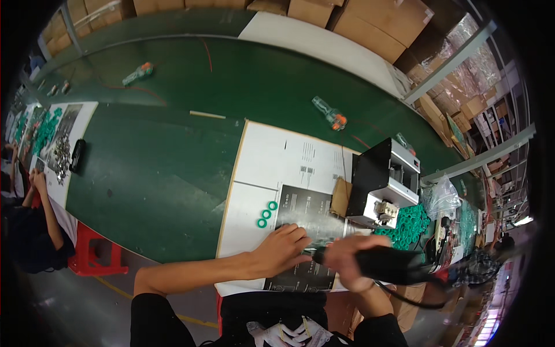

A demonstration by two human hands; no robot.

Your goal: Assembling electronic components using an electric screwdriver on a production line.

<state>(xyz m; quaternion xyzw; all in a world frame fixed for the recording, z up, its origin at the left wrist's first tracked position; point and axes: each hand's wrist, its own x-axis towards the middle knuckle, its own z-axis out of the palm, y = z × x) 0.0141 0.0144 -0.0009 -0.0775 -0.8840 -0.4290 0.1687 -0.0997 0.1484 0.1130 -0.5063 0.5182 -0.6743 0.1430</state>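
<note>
My left hand (pixel 278 252) is closed over the dark printed sheet, fingers curled and pinched together; what they hold is hidden. My right hand (pixel 348 261) wraps round a black electric screwdriver (pixel 388 264), which lies level and points toward my left fingers. Motion smears this hand a little, and a black cord runs from the tool's rear. Beyond my left hand, three green rings (pixel 263 214) lie in a slanting row on white paper. A black and silver box-shaped machine (pixel 381 184) stands at the right, with a heap of green rings (pixel 409 225) beside it.
Printed paper (pixel 263 153) covers a board on the green table (pixel 156 179). Clear-and-orange tools (pixel 330 114) lie toward the back. A co-worker's hands (pixel 38 180) are at the far left, near a red stool (pixel 95 254). Metal posts and cardboard boxes (pixel 376 29) border the table.
</note>
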